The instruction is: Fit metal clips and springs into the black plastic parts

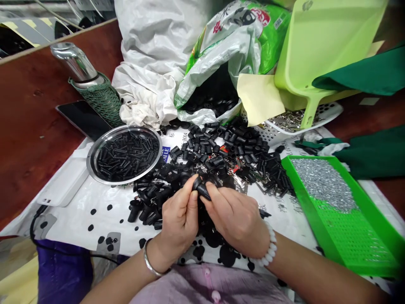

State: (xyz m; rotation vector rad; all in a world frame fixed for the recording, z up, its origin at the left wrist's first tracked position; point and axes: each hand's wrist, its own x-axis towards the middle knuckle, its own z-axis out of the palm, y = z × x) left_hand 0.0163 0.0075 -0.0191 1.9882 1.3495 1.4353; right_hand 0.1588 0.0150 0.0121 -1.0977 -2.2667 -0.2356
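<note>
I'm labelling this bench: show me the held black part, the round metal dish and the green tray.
Black part (201,189): head view, exposed middle.
Metal dish (91,159): head view, left rim.
Green tray (339,230): head view, perforated floor.

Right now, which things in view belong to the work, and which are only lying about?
Likely the job:
black part between left hand and right hand
loose black pieces
metal bowl
green tray

Probably just lying about:
phone
flask
pale-green dustpan

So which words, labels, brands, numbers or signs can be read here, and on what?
"AILE", on the blue patch of the white sheet; its start is unclear.
"2004", sideways on the same sheet.
"标", also on the sheet.
Too blurred: the sheet's other characters, print on the green bag.
</note>
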